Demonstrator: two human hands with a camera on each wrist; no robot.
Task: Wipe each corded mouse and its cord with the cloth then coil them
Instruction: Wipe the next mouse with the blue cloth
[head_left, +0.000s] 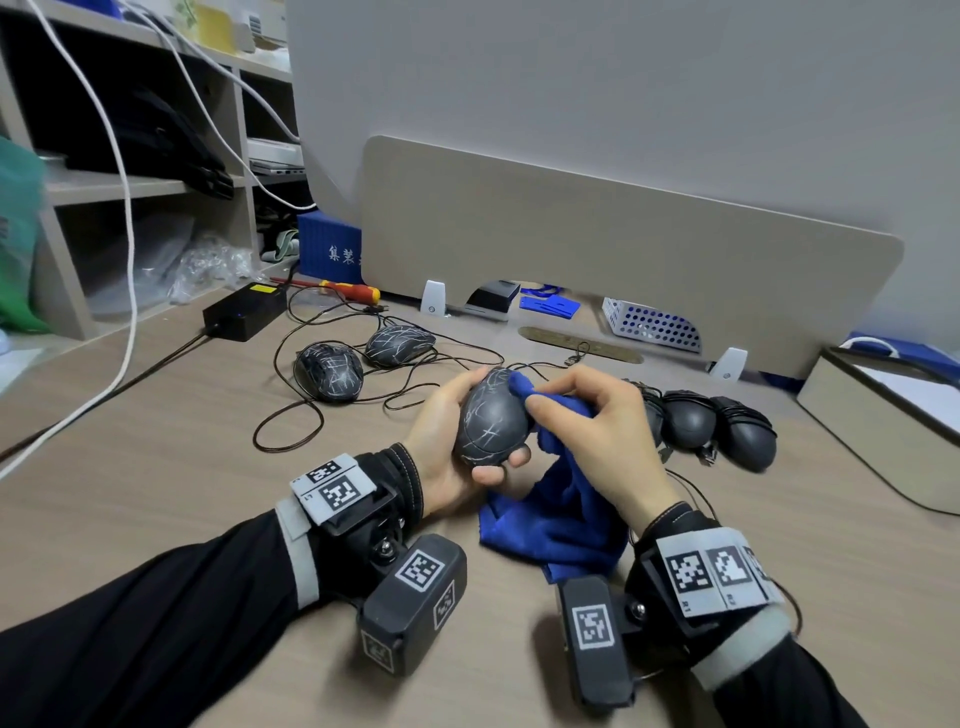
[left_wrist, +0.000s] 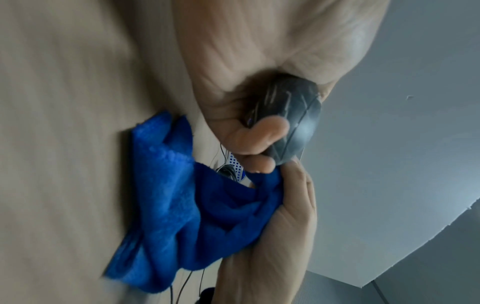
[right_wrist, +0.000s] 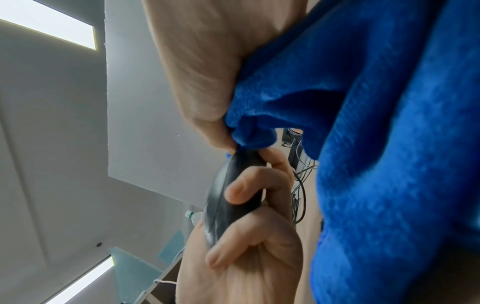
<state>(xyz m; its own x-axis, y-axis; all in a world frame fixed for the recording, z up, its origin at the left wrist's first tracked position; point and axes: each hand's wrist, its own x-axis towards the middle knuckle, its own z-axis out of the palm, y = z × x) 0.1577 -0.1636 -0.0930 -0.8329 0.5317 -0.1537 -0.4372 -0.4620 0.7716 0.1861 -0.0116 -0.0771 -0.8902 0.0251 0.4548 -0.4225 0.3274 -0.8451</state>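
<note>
The mouse (head_left: 491, 418) sits off the desk (head_left: 208, 467) in our left hand (head_left: 447, 441), fingers curled around it. Our right hand (head_left: 597, 421) pinches the blue cloth (head_left: 556, 519) against its far end; two unwiped mice (head_left: 328, 371) lie far left.

— What's in the hands, mid-frame?

— The left hand (head_left: 445, 441) grips a dark mouse (head_left: 491, 418) streaked with pale marks. The right hand (head_left: 597, 431) pinches a blue cloth (head_left: 561, 514) against its front end; the rest of the cloth drapes onto the desk (head_left: 182, 467).

— And the others?

— Two marked mice (head_left: 328, 371) lie left of centre, cords loose. Right of the hands, dark wrapped mice (head_left: 717, 423) lie side by side.
</note>
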